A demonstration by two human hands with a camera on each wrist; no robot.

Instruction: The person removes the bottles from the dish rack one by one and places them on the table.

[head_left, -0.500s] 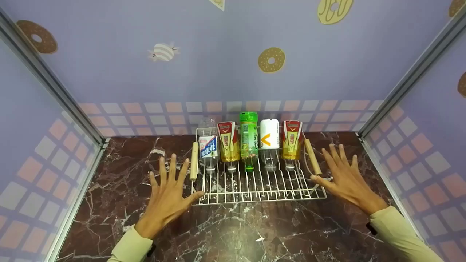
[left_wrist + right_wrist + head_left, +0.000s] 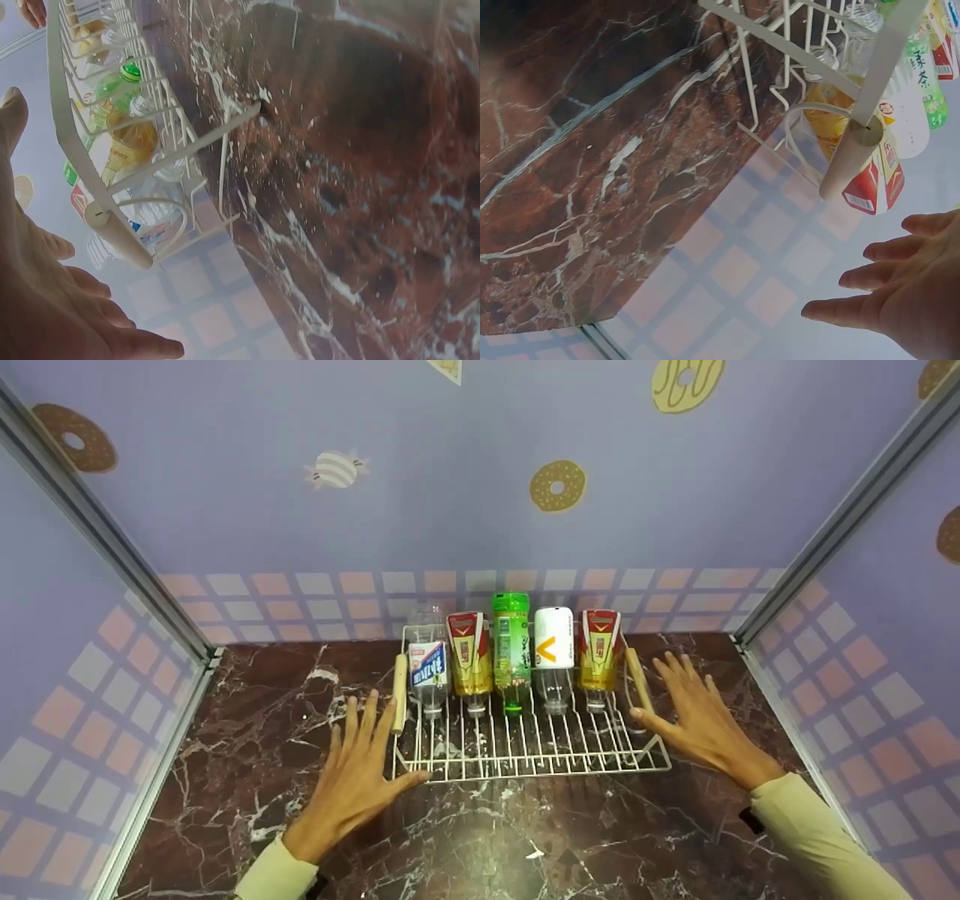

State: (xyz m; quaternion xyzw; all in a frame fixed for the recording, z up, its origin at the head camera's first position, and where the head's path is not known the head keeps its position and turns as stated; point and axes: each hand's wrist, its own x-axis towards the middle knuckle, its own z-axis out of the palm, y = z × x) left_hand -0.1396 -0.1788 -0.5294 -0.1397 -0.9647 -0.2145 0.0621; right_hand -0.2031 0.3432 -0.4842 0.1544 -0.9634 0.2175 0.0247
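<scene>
A white wire rack (image 2: 525,775) stands on the dark marbled surface, with several bottles in a row at its back, caps pointing down. From the left they are a clear bottle with a blue-and-white label (image 2: 430,664), a red-and-yellow bottle (image 2: 469,652), a green bottle (image 2: 511,645), a white-labelled bottle (image 2: 555,639) and another red-and-yellow bottle (image 2: 600,649). My left hand (image 2: 352,784) is spread beside the rack's left wooden handle (image 2: 400,694), its thumb over the front left corner. My right hand (image 2: 705,727) spreads by the right wooden handle (image 2: 640,681). Neither hand grips anything.
Behind the rack rises a purple wall (image 2: 450,525) with donut pictures and a checked band. Side panels (image 2: 67,735) with metal edges enclose the marbled surface (image 2: 480,840) on the left and right.
My left hand has shifted right, nearer the rack and its left handle. My right hand has moved slightly left toward the right handle. Rack and bottles keep their places.
</scene>
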